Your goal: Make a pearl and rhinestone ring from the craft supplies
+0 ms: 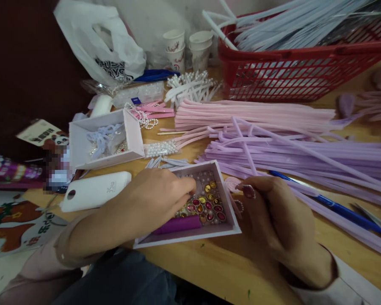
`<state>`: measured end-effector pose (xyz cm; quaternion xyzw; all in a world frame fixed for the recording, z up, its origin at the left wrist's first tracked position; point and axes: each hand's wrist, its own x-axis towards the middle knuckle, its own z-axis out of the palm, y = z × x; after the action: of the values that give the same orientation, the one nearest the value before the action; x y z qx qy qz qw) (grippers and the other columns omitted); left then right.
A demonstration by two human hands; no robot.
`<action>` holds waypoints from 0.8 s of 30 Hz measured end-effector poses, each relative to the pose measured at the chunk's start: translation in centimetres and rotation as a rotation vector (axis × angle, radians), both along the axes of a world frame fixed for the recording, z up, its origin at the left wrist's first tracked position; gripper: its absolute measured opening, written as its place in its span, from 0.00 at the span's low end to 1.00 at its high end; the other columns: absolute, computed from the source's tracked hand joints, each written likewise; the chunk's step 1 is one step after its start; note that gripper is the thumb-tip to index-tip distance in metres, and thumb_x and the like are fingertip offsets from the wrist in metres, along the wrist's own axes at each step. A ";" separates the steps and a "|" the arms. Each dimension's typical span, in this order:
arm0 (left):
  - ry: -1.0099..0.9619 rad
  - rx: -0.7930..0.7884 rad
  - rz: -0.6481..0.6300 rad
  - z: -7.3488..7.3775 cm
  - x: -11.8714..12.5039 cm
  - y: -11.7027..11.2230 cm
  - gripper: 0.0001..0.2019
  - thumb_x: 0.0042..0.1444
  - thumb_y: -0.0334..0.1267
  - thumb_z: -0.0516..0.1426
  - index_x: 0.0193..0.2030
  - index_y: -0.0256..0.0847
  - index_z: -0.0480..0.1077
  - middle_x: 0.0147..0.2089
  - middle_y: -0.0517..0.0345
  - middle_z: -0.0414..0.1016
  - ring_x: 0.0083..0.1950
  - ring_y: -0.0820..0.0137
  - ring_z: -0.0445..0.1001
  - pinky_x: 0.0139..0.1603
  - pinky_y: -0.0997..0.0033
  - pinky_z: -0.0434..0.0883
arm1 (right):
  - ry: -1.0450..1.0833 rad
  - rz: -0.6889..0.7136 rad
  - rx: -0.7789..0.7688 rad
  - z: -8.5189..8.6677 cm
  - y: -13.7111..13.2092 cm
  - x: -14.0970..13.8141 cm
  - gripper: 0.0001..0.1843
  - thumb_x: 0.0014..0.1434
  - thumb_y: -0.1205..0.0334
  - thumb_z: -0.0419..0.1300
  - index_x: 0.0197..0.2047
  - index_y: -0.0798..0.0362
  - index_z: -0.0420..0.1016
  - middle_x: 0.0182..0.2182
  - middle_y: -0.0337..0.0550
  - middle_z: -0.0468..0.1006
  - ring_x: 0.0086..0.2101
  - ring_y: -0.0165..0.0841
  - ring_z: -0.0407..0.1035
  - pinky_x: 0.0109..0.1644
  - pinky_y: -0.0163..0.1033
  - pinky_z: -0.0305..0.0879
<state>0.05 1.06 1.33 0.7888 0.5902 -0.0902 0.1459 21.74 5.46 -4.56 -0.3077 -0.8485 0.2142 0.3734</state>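
My left hand (158, 199) reaches over the left part of a white box (190, 242), its fingers curled together near the beads; whatever they hold is hidden. Inside the box lie red gems (220, 216) with beaded rims, gold button-like pieces (202, 199), small pearls and a purple roll (180, 224). To the right of the box, my right hand (282, 224) pinches an oval dark red gem (249, 191) between thumb and forefinger. A thin, pale wire or thread runs leftward from the gem above the box. A pink round piece with a pearl loop (238, 206) is partly behind the right hand.
Bundles of pink (247, 114) and purple pipe cleaners (305, 156) lie behind the box. A blue pen (343, 211) and scissors (373, 220) are at right. A red basket (282, 76), paper cups (175, 53), a second white box (108, 161) and a white power bank (97, 191) stand around.
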 end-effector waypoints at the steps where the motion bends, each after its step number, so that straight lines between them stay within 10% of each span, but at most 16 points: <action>1: -0.002 -0.010 -0.003 -0.1 0.0 0.0 0.08 0.61 0.34 0.54 0.37 0.45 0.75 0.25 0.60 0.76 0.25 0.67 0.73 0.24 0.70 0.53 | 0.003 0.003 0.004 0.0 0.0 0.0 0.06 0.65 0.68 0.50 0.41 0.48 0.63 0.22 0.36 0.73 0.20 0.32 0.67 0.22 0.37 0.59; 24: 0.126 -0.176 -0.146 0.3 0.3 0.7 0.08 0.61 0.29 0.53 0.36 0.42 0.72 0.29 0.57 0.77 0.30 0.64 0.77 0.27 0.69 0.58 | -0.017 0.028 0.023 0.2 0.0 0.1 0.06 0.65 0.70 0.49 0.41 0.48 0.63 0.21 0.35 0.72 0.19 0.30 0.66 0.23 0.36 0.59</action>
<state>0.32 1.80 1.68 0.8066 0.5290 -0.2012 0.1703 21.81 5.47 -4.38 -0.2935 -0.8584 0.2070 0.3664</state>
